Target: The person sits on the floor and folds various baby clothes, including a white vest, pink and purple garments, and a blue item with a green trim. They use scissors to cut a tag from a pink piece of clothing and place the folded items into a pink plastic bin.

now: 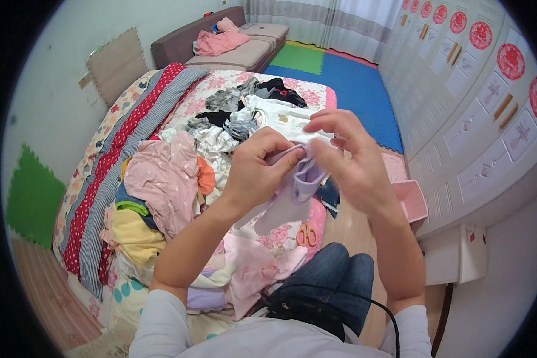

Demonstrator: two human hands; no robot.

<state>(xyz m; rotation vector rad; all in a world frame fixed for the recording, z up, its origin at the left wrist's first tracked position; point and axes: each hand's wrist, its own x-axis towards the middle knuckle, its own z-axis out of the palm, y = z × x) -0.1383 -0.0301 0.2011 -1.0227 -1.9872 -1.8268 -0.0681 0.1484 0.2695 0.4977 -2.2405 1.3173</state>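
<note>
My left hand [256,168] pinches the folded edge of a pale lilac garment [308,181] between thumb and fingers. The cloth hangs below, a looped edge turned towards me; what kind of garment it is cannot be made out. Just to its right is my right hand [360,156], fingers spread and blurred; whether its thumb touches the cloth is unclear. Behind both hands a white top [279,115] with a small gold mark lies on the bed. Orange-handled scissors [306,235] rest near the bed's edge below the garment.
A mixed clothes pile with a pink garment [163,176] and a yellow one [136,235] lies left. Grey and black clothes [232,96] lie further back. Pink cloth [255,273] spreads by my jeans. A pink plastic bin [411,201] stands right, before white wardrobes [456,134]. A cable crosses my lap.
</note>
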